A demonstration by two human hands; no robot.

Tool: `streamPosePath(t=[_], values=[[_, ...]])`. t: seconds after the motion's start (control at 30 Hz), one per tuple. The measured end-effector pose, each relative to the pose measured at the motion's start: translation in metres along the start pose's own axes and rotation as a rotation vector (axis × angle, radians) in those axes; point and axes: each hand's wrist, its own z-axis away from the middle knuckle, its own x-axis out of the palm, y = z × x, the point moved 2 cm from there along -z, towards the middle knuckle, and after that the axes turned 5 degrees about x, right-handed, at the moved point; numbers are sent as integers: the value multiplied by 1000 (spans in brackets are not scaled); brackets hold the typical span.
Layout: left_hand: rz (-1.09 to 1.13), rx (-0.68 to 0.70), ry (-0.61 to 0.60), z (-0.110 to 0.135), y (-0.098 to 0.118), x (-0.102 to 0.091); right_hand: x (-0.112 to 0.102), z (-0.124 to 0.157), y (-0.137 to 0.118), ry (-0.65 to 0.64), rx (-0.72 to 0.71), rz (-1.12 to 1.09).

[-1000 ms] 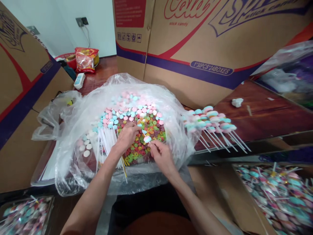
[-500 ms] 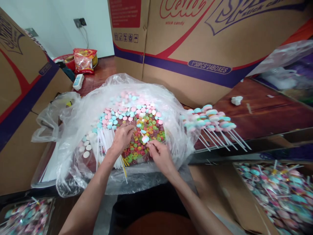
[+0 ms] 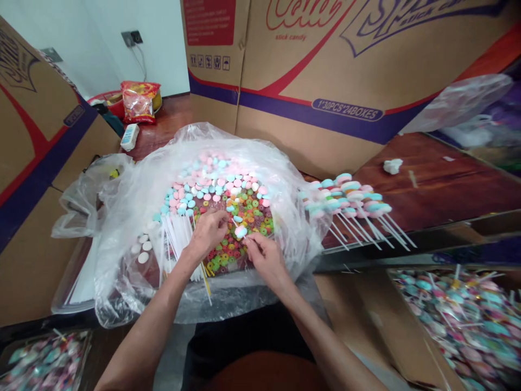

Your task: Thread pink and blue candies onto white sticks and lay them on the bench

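My right hand point(image 3: 266, 256) pinches a candy stick point(image 3: 241, 232) with pink, white and blue marshmallow discs threaded on it, its upper end tilted to the left. Close to that end is my left hand point(image 3: 208, 229), fingers pinched together; what they hold, if anything, is hidden. Both hands are above colourful gummy rings point(image 3: 254, 210) in the mouth of a clear plastic bag point(image 3: 140, 163). Pink, blue and white marshmallow discs point(image 3: 191, 195) lie behind the rings. A bundle of white sticks point(image 3: 175, 232) rests beside my left wrist.
Several filled candy sticks point(image 3: 350, 198) are piled at the table's right edge. Large cardboard boxes point(image 3: 285, 125) stand behind and at the left. An open box of wrapped candies point(image 3: 468, 320) is at the lower right, with another container of candies point(image 3: 44, 358) at the lower left.
My left hand has moved slightly right and down, nearer to the candy stick. My right hand still holds the stick in almost the same place.
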Motion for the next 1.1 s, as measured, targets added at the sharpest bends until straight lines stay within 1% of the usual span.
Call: streamPosePath(t=[0.1,0.17,0.23,0.37,0.53,0.67,0.77,0.9,1.0,1.1], values=[[389,-174,101,3,-1,-4,0,1,-2,-13,-8,-7],[621,-269,134,7,-1,-7,1,1,-4,-23,-12,-16],[753,-316,132,12,1,-10,2,3,-7,-36,-19,-28],[902,-351,105,19,3,-12,5,5,-11,-51,-35,-27],[1027,-408,109,24,3,-10,5,6,-12,-60,-46,4],[1151,-471,124,24,1,-10,5,7,-10,-43,-51,-10],[1193,-503,136,24,0,-11,6,7,-6,-24,-60,-13],[1165,-500,110,25,1,-11,7,6,-3,-50,-97,-10],[1061,-451,86,26,2,-12,8,5,-3,-60,-114,-23],[956,-405,19,27,3,-10,9,4,-3,-52,-134,-34]])
